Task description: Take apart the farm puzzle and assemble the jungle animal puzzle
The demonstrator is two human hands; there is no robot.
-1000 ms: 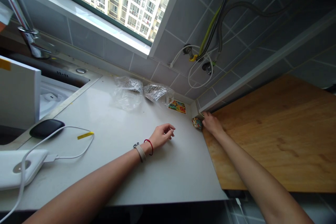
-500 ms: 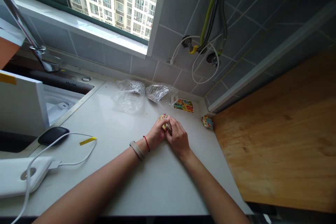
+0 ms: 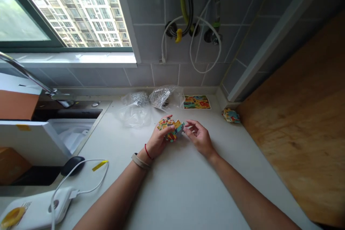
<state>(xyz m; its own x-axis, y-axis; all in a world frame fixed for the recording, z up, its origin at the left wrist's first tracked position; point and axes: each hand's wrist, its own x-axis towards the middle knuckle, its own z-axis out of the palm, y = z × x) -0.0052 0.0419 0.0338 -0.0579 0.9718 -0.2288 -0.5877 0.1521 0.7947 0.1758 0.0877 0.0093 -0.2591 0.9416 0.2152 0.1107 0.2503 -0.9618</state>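
Observation:
Several colourful puzzle pieces (image 3: 171, 134) lie fanned out in my left hand (image 3: 158, 137), its thumb pressing on top of them. Just to their right is my right hand (image 3: 199, 137), thumb and fingertips pinched together at the edge of the outermost piece. Behind the hands, a printed picture card (image 3: 197, 102) lies flat near the wall. A small pile of puzzle pieces (image 3: 231, 115) sits at the back right corner of the white counter (image 3: 172, 190).
Crumpled clear plastic bags (image 3: 136, 109) lie behind my left hand. At the left are a sink with a faucet (image 3: 58, 95), a black mouse-like object (image 3: 72, 166), and a white power bank (image 3: 37, 208) with a cable. A wooden board (image 3: 296, 125) stands right.
The view has turned and levelled. My hands have moved apart slightly, and the stack between them is now spread out in my left hand.

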